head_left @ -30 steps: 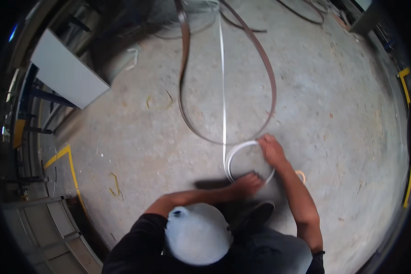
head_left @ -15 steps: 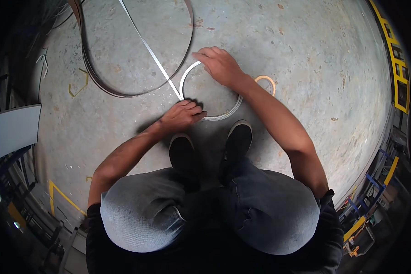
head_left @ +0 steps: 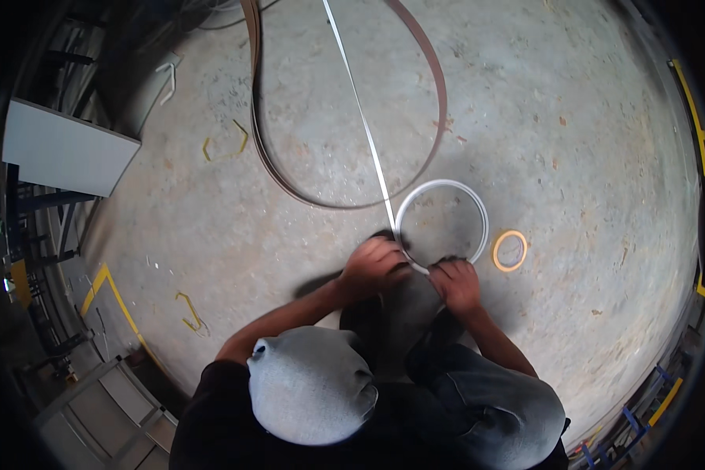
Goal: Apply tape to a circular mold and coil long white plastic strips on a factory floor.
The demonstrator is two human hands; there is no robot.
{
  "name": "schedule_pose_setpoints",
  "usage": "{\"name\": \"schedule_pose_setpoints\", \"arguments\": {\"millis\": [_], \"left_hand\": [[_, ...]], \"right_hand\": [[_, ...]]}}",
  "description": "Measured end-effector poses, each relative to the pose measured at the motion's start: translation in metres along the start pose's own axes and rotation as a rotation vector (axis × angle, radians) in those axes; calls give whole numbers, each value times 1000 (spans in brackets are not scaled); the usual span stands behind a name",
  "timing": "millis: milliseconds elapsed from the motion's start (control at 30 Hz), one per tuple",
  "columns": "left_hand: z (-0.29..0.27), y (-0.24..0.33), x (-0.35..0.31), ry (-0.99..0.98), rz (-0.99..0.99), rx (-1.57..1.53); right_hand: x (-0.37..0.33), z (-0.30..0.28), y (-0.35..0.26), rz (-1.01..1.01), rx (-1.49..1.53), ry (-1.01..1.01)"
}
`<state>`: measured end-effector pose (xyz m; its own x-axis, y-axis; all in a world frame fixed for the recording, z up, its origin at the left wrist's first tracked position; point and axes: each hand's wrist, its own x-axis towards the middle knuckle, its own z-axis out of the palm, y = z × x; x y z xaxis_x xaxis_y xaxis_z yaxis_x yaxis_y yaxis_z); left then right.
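Note:
A narrow white strip is wound into a round coil [head_left: 484,218] held low over the grey floor, at the centre. From the coil's left side a straight tail of white strip [head_left: 360,106] runs toward the far edge of view. My left hand [head_left: 376,265] is closed on the coil's lower left, where the tail meets it. My right hand [head_left: 457,283] has its fingers curled round the near rim, just right of the left hand. Both sets of fingertips are slightly blurred. A roll of tan tape [head_left: 511,233] lies on the floor right of the coil.
A large loop of brown strip [head_left: 442,106] lies beyond my hands, crossed by the white tail. Bent yellow strips [head_left: 243,141] are on the floor at left. A white panel [head_left: 70,145] and racks stand along the left. My shoes are close below the coil.
My right hand has moved from the coil's far side to its near rim, beside the left hand. The view has shifted, so the floor things appear farther right and lower.

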<state>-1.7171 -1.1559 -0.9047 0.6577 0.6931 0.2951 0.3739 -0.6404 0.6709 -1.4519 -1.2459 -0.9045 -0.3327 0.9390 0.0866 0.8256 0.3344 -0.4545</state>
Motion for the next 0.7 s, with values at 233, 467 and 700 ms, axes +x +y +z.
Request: {"name": "schedule_pose_setpoints", "arguments": {"millis": [233, 467, 700], "left_hand": [[-104, -96, -3, 643, -1439, -711], [-130, -30, 140, 284, -1171, -992], [-37, 44, 363, 67, -788, -1069]], "right_hand": [[3, 2, 6, -91, 77, 23], [6, 1, 8, -70, 63, -96], [30, 9, 5, -183, 31, -191]]}}
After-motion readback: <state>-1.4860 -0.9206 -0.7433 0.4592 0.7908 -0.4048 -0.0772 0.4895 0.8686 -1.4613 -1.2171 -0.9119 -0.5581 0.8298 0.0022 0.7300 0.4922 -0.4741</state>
